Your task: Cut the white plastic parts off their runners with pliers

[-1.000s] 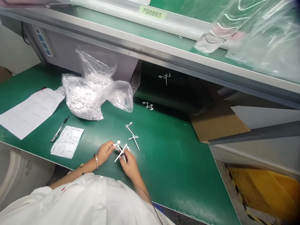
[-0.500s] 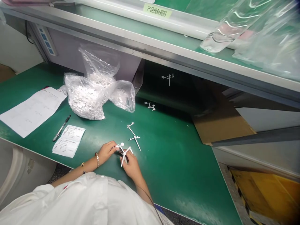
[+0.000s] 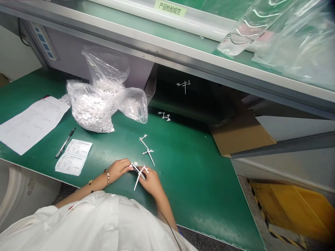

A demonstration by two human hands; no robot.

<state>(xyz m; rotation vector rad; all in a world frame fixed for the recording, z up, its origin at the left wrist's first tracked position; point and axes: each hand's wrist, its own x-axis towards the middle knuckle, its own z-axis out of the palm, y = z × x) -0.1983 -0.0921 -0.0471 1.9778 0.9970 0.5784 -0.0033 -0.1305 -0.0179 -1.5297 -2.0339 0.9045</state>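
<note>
A branched white plastic sprue (image 3: pixel 138 178) with small round and flat ends is held between my hands, near the table's front edge. My left hand (image 3: pixel 119 168) pinches its upper left end with closed fingers. My right hand (image 3: pixel 152 182) is closed around a dark hand tool (image 3: pixel 142 175), mostly hidden behind the sprue and fingers, so its kind is unclear. Just beyond my hands, more white sprue pieces (image 3: pixel 149 152) lie on the green table (image 3: pixel 193 181). Farther back is another white sprue (image 3: pixel 164 116). One more white branched shape (image 3: pixel 185 84) shows against the dark area under the shelf.
Clear bags of small white parts (image 3: pixel 90 113) stand at the back left. A paper sheet (image 3: pixel 31 123), a pen (image 3: pixel 65 143) and printed slips (image 3: pixel 74 157) lie to the left. A shelf edge (image 3: pixel 146 55) crosses above; cardboard (image 3: pixel 240 132) is at the right.
The sprue has turned slightly in my hands, its long arm now pointing further down toward me. My right hand has shifted a little to the right. The whole view has shifted slightly.
</note>
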